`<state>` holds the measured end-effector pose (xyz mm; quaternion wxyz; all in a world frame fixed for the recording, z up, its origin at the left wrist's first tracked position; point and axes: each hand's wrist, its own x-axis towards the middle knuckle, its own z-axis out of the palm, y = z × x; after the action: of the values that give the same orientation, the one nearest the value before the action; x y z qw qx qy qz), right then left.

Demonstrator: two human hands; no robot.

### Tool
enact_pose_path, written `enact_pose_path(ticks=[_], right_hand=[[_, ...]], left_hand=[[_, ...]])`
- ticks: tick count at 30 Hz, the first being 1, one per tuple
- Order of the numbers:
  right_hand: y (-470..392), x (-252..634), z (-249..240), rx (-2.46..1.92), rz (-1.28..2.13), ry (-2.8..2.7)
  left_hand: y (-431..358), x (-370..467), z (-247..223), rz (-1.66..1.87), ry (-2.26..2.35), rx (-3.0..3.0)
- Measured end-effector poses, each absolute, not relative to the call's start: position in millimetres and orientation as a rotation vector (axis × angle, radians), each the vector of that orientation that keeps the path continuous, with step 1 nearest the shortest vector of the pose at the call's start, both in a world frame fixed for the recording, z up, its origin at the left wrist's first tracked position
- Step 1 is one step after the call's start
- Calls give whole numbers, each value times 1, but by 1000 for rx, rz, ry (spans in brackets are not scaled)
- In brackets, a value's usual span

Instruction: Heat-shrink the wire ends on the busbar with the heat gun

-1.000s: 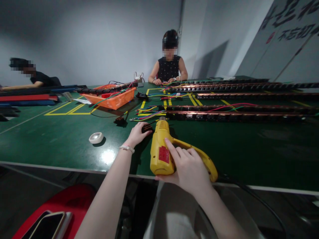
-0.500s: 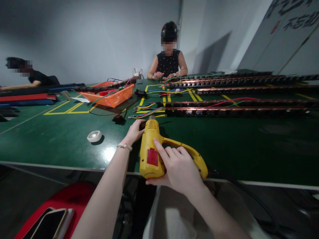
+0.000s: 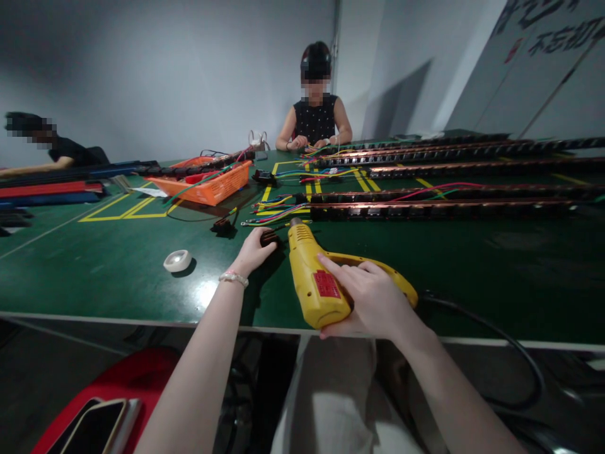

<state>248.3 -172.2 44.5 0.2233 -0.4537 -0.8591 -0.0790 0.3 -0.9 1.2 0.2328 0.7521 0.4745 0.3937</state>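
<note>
My right hand [image 3: 373, 296] is closed around a yellow heat gun [image 3: 314, 277], one finger lying along its body. Its metal nozzle points away from me, toward colored wires with terminals [image 3: 269, 217] at the end of a long dark bar. In my left hand [image 3: 253, 251] is a small dark block with coppery strips [image 3: 268, 238], gripped at the fingertips just left of the nozzle. The block's exact kind is unclear. A similar dark piece [image 3: 224, 226] lies on the table beyond my left hand.
Long dark bars [image 3: 425, 211] with copper strips stretch across the right side of the green table [image 3: 142, 284]. An orange basket [image 3: 203, 192] stands at back left, a white tape roll [image 3: 178, 261] nearer. The heat gun's cord [image 3: 491, 331] hangs over the front edge. Two people sit beyond.
My right hand has swung the heat gun to the right, away from my left hand, and its body now slants. The left hand stays nearly in place, with its dark block more exposed.
</note>
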Motion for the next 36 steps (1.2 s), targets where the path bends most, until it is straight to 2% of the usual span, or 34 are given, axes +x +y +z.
enact_pose_path(ticks=[14,28,36], right_hand=[[-183,265,45,-1443,-471,-2281],[-193,211,42,-1316,-345,-2354],[-193,213,43,-1268,-314,-2390]], left_hand=[[-10,7,12,902,1478,2281],[-3,3,5,1130,1145,2303],[-8,2,11,1172,1127,2232]])
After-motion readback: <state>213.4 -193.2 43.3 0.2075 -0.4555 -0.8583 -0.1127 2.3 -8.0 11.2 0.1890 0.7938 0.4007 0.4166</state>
